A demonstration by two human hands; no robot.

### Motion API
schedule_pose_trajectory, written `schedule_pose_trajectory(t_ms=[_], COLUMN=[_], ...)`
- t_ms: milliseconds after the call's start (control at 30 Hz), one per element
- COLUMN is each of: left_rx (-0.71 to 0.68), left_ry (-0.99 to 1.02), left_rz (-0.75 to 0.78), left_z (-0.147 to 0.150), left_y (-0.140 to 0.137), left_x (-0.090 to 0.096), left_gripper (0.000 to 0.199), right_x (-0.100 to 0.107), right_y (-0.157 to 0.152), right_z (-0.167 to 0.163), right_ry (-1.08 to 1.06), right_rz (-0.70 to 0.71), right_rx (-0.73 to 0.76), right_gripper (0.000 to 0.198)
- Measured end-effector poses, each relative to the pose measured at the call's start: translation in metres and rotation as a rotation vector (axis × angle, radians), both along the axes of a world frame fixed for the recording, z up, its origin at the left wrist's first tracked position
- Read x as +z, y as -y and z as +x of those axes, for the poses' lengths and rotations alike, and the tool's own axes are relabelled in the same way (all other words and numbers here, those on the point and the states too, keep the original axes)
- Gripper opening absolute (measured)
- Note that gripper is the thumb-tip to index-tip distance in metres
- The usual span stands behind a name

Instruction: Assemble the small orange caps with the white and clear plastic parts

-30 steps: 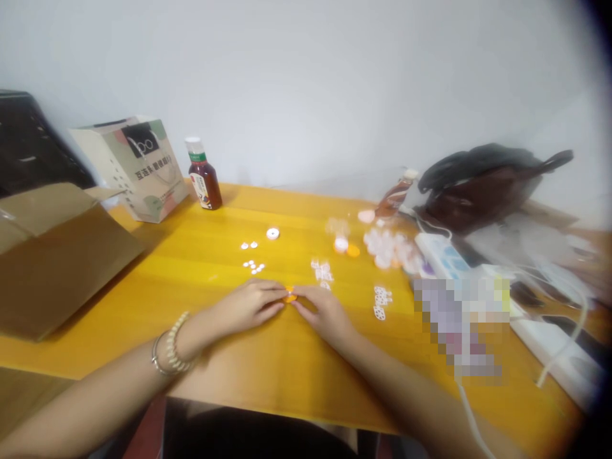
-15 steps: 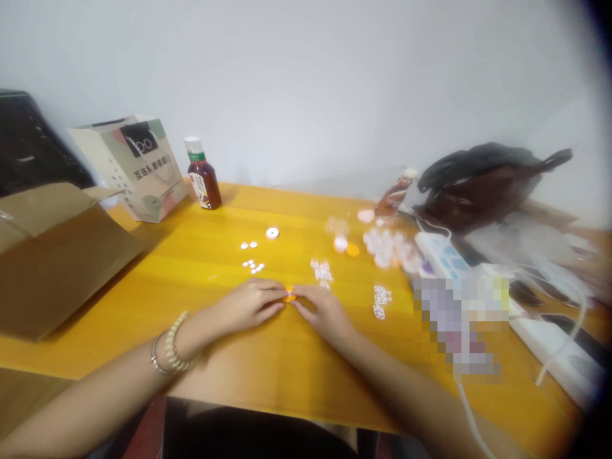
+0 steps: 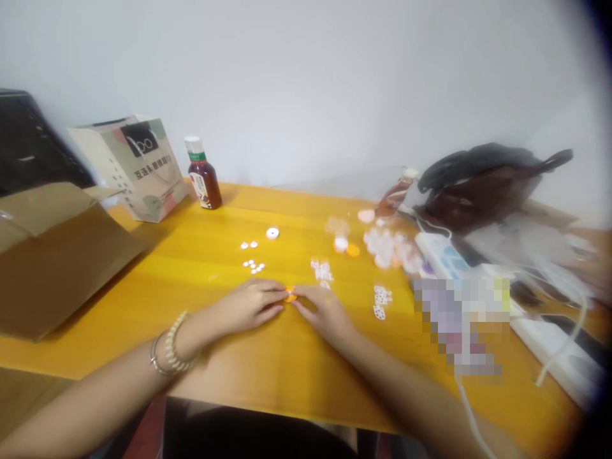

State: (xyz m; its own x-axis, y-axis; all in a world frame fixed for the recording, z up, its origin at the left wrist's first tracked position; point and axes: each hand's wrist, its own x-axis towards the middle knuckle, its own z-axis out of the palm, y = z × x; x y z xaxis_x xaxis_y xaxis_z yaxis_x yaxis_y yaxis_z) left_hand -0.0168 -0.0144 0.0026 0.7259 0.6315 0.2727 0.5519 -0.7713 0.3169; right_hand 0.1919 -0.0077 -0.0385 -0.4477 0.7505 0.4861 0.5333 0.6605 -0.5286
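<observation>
Between my fingertips is a small round orange piece (image 3: 290,294) with a pale centre; its exact kind is too small to tell. My left hand (image 3: 255,302) pinches it from the left, and my right hand (image 3: 325,312) grips it from the right, just above the table. Beyond my left hand lie several small white pieces (image 3: 253,266), two white knobby pieces (image 3: 249,245) and a white ring-like disc (image 3: 272,233). White openwork pieces (image 3: 321,270) sit past my right hand, with more white wheel-like pieces (image 3: 379,303) farther right.
An open cardboard box (image 3: 62,268), a paper bag (image 3: 138,169) and a dark red bottle (image 3: 204,178) stand left on the yellow table (image 3: 229,376). Rightward are a pile of pale discs (image 3: 387,245), a tilted bottle (image 3: 396,191), a dark bag (image 3: 478,185) and power strips with cables (image 3: 554,350).
</observation>
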Motion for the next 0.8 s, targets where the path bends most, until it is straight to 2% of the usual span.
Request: schedule_pose_trajectory(t_ms=[400,800], left_rx=[-0.003,0.022], left_ry=[0.009,-0.054], left_rz=[0.004,0.024], left_z=[0.0,-0.0017], left_y=[-0.0006,0.0014], left_x=[-0.0013,-0.003], left_gripper=[0.03,0.031], right_x=[-0.001,-0.0008], right_y=[0.0002,-0.0003], right_z=[0.0008,-0.0001], right_ry=[0.011,0.053], right_rz=[0.007,0.101], right_rx=[-0.01,0.015], right_gripper=[0.019,0.016])
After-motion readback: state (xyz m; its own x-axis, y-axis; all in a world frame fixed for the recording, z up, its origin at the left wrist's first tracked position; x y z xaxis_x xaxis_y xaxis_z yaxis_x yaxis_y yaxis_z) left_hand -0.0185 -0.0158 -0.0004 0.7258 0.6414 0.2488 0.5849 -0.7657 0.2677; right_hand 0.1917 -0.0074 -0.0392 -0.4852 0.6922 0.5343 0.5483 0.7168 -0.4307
